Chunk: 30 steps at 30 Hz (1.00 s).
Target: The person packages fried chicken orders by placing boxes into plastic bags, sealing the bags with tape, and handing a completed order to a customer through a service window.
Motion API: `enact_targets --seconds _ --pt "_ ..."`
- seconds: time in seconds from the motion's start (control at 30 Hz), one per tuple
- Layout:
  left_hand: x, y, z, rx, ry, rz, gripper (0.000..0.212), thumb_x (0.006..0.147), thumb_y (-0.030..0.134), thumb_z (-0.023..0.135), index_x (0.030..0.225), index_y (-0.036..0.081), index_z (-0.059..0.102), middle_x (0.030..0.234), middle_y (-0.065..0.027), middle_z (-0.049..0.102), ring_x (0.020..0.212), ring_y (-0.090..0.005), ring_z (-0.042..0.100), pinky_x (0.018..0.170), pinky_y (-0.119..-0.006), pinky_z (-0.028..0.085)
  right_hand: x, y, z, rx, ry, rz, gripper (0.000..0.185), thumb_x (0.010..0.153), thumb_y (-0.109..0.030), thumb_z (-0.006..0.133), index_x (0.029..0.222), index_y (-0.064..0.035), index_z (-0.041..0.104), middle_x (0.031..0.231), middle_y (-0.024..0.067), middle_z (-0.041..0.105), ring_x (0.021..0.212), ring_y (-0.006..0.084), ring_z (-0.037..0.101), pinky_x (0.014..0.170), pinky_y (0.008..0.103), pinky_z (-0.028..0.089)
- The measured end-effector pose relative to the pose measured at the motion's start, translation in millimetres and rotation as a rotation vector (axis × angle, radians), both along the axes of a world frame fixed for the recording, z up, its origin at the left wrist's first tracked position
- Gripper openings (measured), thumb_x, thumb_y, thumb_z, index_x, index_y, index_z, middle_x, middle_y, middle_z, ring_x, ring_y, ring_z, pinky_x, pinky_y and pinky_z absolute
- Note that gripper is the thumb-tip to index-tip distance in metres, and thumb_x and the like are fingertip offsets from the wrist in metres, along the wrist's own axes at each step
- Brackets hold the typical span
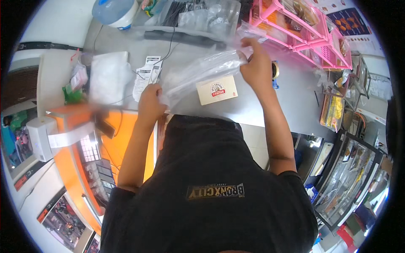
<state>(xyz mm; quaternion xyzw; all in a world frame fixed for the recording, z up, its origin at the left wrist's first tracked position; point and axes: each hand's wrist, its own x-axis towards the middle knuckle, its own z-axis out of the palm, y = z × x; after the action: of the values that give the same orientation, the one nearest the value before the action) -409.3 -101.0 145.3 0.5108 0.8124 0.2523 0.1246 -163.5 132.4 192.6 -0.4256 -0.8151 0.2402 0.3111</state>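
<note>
A clear plastic bag [205, 68] is stretched at a slant between my two hands over a grey metal counter [250, 109]. My left hand [151, 102] pinches its lower end near the counter's front edge. The upper end is held by my right hand [258, 63], with the fingers bent. Partly beneath the bag, a cream cardboard food box [217, 90] with a printed logo lies flat on the counter. Printed paper slips [147, 76] lie beyond my left hand, and a stack of white plastic or paper sheets [109, 77] is to their left.
A tape dispenser [275, 74] stands right of my right wrist. Pink plastic baskets [294, 34] holding packets fill the back right. A dark roll [186, 38] and plastic bags [208, 20] lie at the back. A cable [172, 41] crosses the counter. A receipt printer [39, 139] is at the left.
</note>
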Motion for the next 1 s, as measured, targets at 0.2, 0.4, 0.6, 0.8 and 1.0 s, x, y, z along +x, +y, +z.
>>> enact_targets --seconds 0.2,0.4,0.6,0.8,1.0 --pt "-82.8 32.2 -26.5 -0.139 -0.319 0.272 0.017 0.083 0.016 0.067 0.08 0.0 0.068 0.069 -0.0167 0.064 0.068 -0.0375 0.064 0.063 -0.046 0.049 -10.9 -6.6 -37.9 -0.408 -0.172 0.427 0.102 0.066 -0.018 0.094 0.152 -0.0085 0.041 0.15 0.0188 0.051 0.132 0.0343 0.053 0.106 0.0383 0.046" --pt "-89.1 87.5 -68.5 0.031 -0.389 0.294 0.035 0.086 0.03 0.072 0.081 -0.005 0.07 0.066 -0.0217 0.066 0.062 -0.0388 0.065 0.06 -0.047 0.048 9.3 -29.6 -145.3 -0.051 -0.944 0.795 0.138 0.054 -0.036 0.099 0.166 -0.0392 0.018 0.16 0.0189 0.036 0.152 0.0418 0.029 0.117 0.071 0.026" --pt "-47.5 127.9 -60.5 0.078 -0.258 0.134 0.024 0.083 0.017 0.073 0.083 -0.002 0.059 0.071 -0.0238 0.063 0.069 -0.0438 0.064 0.065 -0.049 0.05 26.7 -41.1 -109.9 -0.399 -0.8 0.521 0.113 0.068 -0.037 0.09 0.163 -0.0429 0.028 0.142 0.0204 0.049 0.132 0.0411 0.049 0.107 0.0602 0.041" --pt "-7.7 126.3 -55.4 0.153 -0.17 -0.246 0.02 0.083 0.01 0.07 0.097 0.0 0.06 0.09 -0.0236 0.064 0.084 -0.0446 0.063 0.075 -0.049 0.052 39.9 -56.5 -66.5 -0.564 -0.36 0.297 0.101 0.074 -0.038 0.085 0.162 -0.0334 0.035 0.132 0.0244 0.055 0.124 0.0444 0.053 0.107 0.053 0.045" --pt "65.6 82.6 10.1 0.139 -0.281 -0.555 0.026 0.078 0.0 0.066 0.104 0.001 0.06 0.106 -0.0218 0.057 0.097 -0.0457 0.059 0.084 -0.052 0.051 -17.9 -63.3 -130.8 -0.742 0.084 0.081 0.1 0.078 -0.039 0.084 0.159 -0.0079 0.036 0.127 0.0291 0.063 0.116 0.0436 0.063 0.105 0.0448 0.048"
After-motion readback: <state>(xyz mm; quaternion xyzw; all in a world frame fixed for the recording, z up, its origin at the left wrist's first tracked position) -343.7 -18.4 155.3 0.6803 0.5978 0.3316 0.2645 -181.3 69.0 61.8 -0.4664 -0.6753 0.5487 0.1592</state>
